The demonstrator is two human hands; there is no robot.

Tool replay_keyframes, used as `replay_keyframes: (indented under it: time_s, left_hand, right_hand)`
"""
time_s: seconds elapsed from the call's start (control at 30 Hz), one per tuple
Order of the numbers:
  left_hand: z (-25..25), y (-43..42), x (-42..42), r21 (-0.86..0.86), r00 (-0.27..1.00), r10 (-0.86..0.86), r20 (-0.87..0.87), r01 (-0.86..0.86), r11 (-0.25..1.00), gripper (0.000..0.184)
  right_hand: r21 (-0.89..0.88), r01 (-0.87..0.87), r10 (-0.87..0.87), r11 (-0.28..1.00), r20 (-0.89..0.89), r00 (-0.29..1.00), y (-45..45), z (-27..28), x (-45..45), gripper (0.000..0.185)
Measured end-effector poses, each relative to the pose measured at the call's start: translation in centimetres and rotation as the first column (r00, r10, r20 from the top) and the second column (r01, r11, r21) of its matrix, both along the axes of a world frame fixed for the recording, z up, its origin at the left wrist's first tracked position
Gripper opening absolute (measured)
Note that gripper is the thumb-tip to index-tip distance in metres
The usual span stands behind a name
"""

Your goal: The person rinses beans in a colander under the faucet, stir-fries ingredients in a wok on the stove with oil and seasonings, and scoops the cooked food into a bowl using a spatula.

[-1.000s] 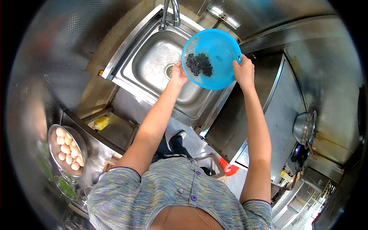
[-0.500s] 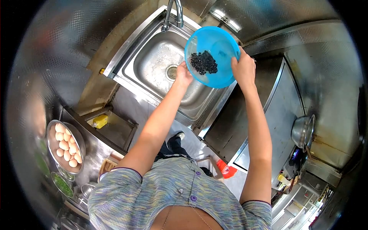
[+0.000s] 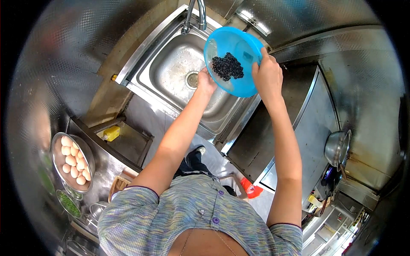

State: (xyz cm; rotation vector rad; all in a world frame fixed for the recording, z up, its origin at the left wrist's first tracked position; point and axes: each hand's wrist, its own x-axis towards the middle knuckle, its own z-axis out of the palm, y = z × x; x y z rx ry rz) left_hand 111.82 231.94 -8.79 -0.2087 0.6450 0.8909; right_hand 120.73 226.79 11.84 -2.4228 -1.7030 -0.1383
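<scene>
A blue plastic bowl [image 3: 232,39] is held tilted over the right part of the steel sink [image 3: 165,59]. Small black beans [image 3: 227,67] lie clumped on its inner wall toward the left; they look wet. My right hand [image 3: 269,77] grips the bowl's right rim, thumb on the near side. At the lower left rim, my left hand [image 3: 206,81] holds the bowl from beneath, with its fingertips partly hidden by it. Above the sink stands a chrome faucet [image 3: 197,19], and no running water shows.
A dark counter [image 3: 256,145] adjoins the sink on the right, with a metal pot [image 3: 337,147] farther out. To the left, a steel bowl of eggs [image 3: 77,164] and a bowl of chopped greens [image 3: 68,205] sit on a metal surface. A yellow package [image 3: 112,133] lies in a recess.
Both hands have shifted the blue bowl slightly left and tipped it a bit more. The black beans have moved into a somewhat different clump.
</scene>
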Motion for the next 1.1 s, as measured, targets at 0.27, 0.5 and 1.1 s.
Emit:
replay_keyframes:
  time_s: [0.27,0.5,1.1]
  left_hand:
    - [0.5,-0.2,0.1,-0.005,0.999,0.040,0.014,-0.040,0.999,0.029]
    - [-2.4,-0.2,-0.5,-0.002,0.983,-0.052,-0.176,0.053,0.999,0.032]
    - [-4.2,18.7,-7.3,0.267,-0.170,0.566,-0.807,0.749,0.606,0.030]
  right_hand:
    - [-0.038,0.002,0.000,0.999,0.033,0.999,0.1,0.1,-1.3,0.045]
    - [0.029,-0.036,0.038,0.999,-0.050,0.998,0.4,-2.9,0.8,0.042]
    - [-0.173,0.448,-0.257,0.877,-0.957,0.133,-3.1,-14.9,4.7,0.020]
